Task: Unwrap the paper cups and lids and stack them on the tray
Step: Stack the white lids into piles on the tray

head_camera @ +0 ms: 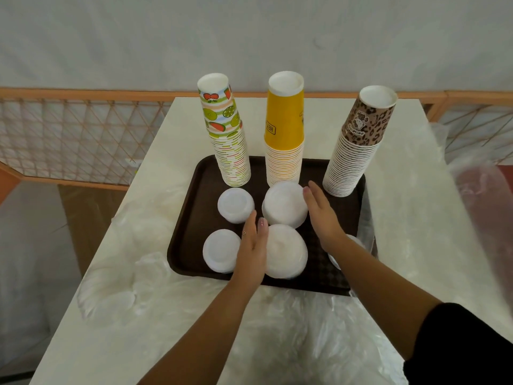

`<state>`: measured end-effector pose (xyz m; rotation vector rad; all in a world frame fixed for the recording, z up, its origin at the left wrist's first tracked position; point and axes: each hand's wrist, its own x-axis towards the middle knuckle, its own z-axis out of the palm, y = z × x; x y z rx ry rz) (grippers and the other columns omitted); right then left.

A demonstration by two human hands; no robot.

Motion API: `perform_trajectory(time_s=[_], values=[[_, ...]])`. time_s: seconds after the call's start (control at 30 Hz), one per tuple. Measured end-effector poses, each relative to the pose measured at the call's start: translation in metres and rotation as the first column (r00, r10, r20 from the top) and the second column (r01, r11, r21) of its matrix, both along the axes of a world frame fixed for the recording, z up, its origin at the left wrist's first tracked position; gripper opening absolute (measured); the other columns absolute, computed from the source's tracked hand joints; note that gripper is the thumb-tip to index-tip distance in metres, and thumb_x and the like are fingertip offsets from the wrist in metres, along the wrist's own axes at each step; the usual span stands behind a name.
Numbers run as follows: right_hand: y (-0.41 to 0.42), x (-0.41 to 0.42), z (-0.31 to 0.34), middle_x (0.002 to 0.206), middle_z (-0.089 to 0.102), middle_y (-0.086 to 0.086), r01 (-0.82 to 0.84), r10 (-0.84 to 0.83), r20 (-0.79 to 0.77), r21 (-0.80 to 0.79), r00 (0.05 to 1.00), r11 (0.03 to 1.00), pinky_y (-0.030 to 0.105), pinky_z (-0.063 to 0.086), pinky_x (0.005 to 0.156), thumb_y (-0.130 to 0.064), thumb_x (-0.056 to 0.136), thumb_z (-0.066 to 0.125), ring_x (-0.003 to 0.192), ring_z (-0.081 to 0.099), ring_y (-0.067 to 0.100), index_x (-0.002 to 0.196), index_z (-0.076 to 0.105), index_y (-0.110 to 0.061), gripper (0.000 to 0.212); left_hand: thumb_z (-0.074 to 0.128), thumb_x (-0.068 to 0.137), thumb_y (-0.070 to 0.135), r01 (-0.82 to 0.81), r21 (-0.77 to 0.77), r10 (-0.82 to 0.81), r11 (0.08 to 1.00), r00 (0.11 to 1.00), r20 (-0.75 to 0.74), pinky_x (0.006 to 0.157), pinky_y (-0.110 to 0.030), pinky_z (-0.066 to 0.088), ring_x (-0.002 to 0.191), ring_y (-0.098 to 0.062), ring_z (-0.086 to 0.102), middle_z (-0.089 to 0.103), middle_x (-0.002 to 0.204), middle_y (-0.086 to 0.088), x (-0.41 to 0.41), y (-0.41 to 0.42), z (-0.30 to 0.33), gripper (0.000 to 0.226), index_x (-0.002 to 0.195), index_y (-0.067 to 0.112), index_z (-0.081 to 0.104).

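A dark brown tray (194, 207) holds three upside-down stacks of paper cups: a fruit-print stack (227, 134), a yellow stack (284, 129) and a leopard-print stack (358, 145). In front of them stand several stacks of white lids (286, 204). My left hand (254, 245) lies flat with straight fingers against the left side of the near middle lid stack (287, 251). My right hand (323, 215), fingers straight, touches the right side of the far middle lid stack. Another lid stack (358, 240) is mostly hidden behind my right wrist.
Crumpled clear plastic wrappers (133, 245) lie on the white table left of the tray, in front of it (305, 329) and along the right edge (444, 151). A wooden lattice fence (69, 134) runs behind the table.
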<state>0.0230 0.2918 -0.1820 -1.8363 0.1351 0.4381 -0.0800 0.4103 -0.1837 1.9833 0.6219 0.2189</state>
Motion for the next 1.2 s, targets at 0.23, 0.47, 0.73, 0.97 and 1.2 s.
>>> perform_trajectory(time_s=[0.23, 0.47, 0.73, 0.97, 1.2], values=[[0.002, -0.028, -0.007, 0.154, 0.026, -0.008, 0.064, -0.044, -0.103, 0.203, 0.994, 0.977, 0.042, 0.022, 0.114, -0.053, 0.098, 0.020, 0.141, 0.025, 0.018, 0.146, 0.018, -0.043, 0.049, 0.026, 0.094, 0.061, -0.035, -0.579, -0.123, 0.815, 0.965, -0.231, 0.102, -0.038, 0.038, 0.125, -0.021, 0.047, 0.051, 0.137, -0.001, 0.023, 0.001, -0.001, 0.056, 0.143, 0.034, 0.035], [0.008, -0.039, -0.008, 0.150, 0.034, -0.005, 0.181, -0.131, -0.182, 0.299, 0.975, 0.937, 0.047, 0.033, 0.111, -0.055, 0.097, 0.023, 0.134, 0.038, 0.022, 0.143, 0.022, -0.045, 0.047, 0.025, 0.095, 0.060, -0.094, -0.708, -0.099, 0.700, 0.969, -0.227, 0.092, -0.037, 0.044, 0.106, -0.017, 0.057, 0.064, 0.102, 0.007, 0.026, 0.000, 0.002, 0.041, 0.120, 0.040, 0.050], [0.005, -0.035, -0.007, 0.149, 0.037, -0.006, 0.240, -0.216, -0.127, 0.217, 0.968, 0.946, 0.034, 0.028, 0.109, -0.045, 0.100, 0.032, 0.133, 0.036, 0.013, 0.143, 0.035, -0.031, 0.046, 0.029, 0.096, 0.056, -0.113, -0.520, -0.047, 0.847, 0.958, -0.284, 0.104, -0.037, 0.035, 0.123, -0.019, 0.047, 0.052, 0.136, 0.002, 0.022, 0.005, 0.007, 0.052, 0.138, 0.030, 0.045], [0.004, -0.040, 0.010, 0.135, 0.047, 0.003, 0.239, -0.181, 0.343, -0.136, 0.922, 0.961, 0.020, 0.036, 0.094, -0.018, 0.093, 0.056, 0.112, 0.048, 0.011, 0.120, 0.058, -0.018, 0.027, 0.043, 0.098, 0.028, -0.078, -0.138, 0.085, 0.987, 0.995, 0.048, 0.075, -0.006, 0.039, 0.106, -0.011, 0.057, 0.058, 0.106, 0.009, -0.005, 0.001, 0.038, 0.031, 0.121, 0.013, 0.057], [0.035, -0.071, 0.046, 0.121, 0.056, -0.001, -0.037, 0.059, 0.583, -0.050, 0.810, 0.998, 0.000, 0.031, 0.087, -0.012, 0.090, 0.059, 0.106, 0.045, 0.000, 0.109, 0.064, -0.016, 0.020, 0.050, 0.096, 0.017, -0.190, 0.246, 0.098, 0.950, 0.934, 0.344, 0.079, 0.002, 0.034, 0.095, 0.009, 0.051, 0.053, 0.110, 0.011, -0.040, 0.014, 0.072, 0.022, 0.115, 0.010, 0.059]])
